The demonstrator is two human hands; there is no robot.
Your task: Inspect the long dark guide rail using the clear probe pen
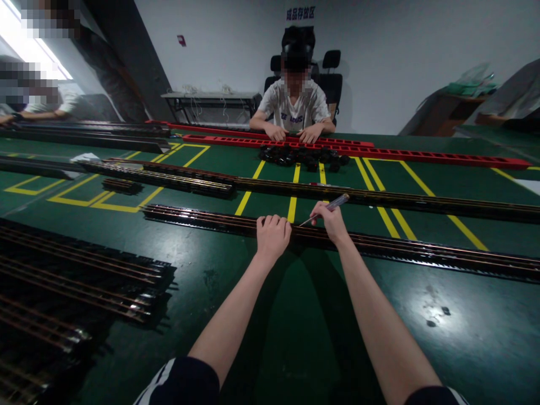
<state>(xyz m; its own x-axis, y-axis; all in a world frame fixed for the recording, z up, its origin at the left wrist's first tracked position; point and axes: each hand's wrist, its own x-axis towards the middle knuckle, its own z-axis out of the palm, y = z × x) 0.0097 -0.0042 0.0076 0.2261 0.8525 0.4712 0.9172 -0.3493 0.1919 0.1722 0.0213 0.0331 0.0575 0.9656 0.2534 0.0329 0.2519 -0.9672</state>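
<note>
A long black rail [392, 247] with copper-coloured strips along its top lies across the green table in front of me. My left hand [273, 236] is closed over this rail, fingers curled on its far side. Just to the right, my right hand [331, 220] grips a screwdriver [338, 201] with a clear-looking handle. Its thin shaft slants down to the left, and the tip is at the rail's top, close to my left hand. Whether the tip touches a strip or a slot, I cannot tell.
Several similar rails [84, 275] lie at the left; another long rail [379, 197] runs behind mine. Beyond are small black parts [295, 156] and a red slotted bar [422, 154], where a co-worker [295, 107] sits with both hands. Yellow tape [417, 177] marks the green table [202, 332].
</note>
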